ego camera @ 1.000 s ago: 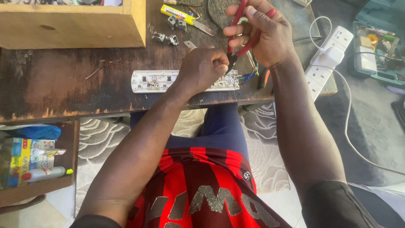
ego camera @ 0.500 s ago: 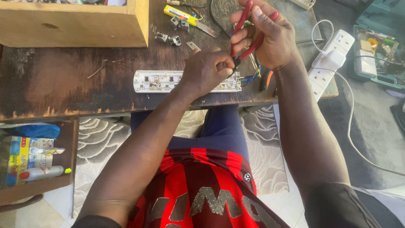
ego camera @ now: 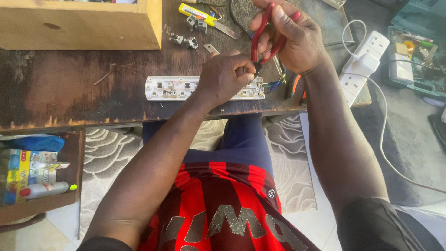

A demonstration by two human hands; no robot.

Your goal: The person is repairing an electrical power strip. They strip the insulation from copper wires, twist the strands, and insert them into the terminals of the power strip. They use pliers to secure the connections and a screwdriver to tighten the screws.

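An opened white power strip (ego camera: 169, 88) lies lengthwise on the dark wooden table (ego camera: 69, 97), its metal contacts showing. My left hand (ego camera: 225, 74) rests on its right half with fingers curled, pinching something small that I cannot make out. My right hand (ego camera: 290, 35) grips red-handled pliers (ego camera: 260, 39), whose tip points down to the left hand's fingertips. Coloured wires (ego camera: 274, 85) stick out at the strip's right end.
A wooden box (ego camera: 88, 23) stands at the table's back left. A yellow utility knife (ego camera: 204, 16) and small metal parts (ego camera: 183, 41) lie behind the strip. A white extension block (ego camera: 364, 60) with cable hangs off the right edge; a green toolbox (ego camera: 416, 51) sits on the floor.
The hands have barely shifted; the pliers stay at the left hand's fingertips. The view has drifted slightly.
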